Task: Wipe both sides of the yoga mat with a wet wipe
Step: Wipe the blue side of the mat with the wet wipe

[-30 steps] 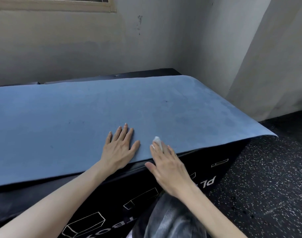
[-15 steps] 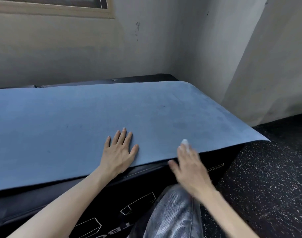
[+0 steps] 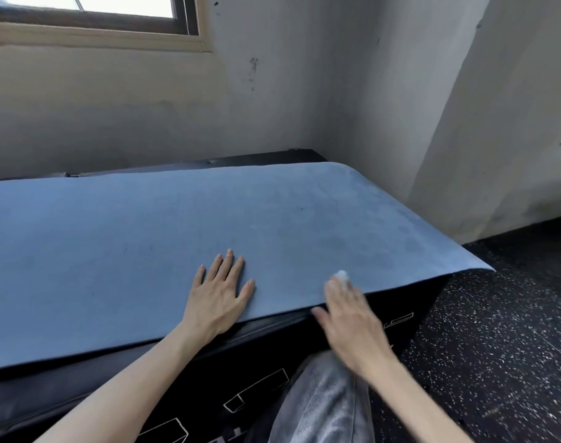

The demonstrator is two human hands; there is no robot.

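I see the blue yoga mat spread flat over a black padded plyo box, its near edge along the box's front edge and its right end overhanging the right corner a little. Faint darker patches near that right end look like damp streaks, so I judge the top face is partly wiped — the long stretch toward the left edge looks dry, and the underside is not yet turned up. My left hand lies flat with fingers spread on the mat near the front edge, pinning it. My right hand, blurred, sits at the front edge just right of it, fingers pressing a small white wet wipe onto the mat. The box stands in a room corner — plain grey walls, a window at upper left, dark speckled floor to the right.
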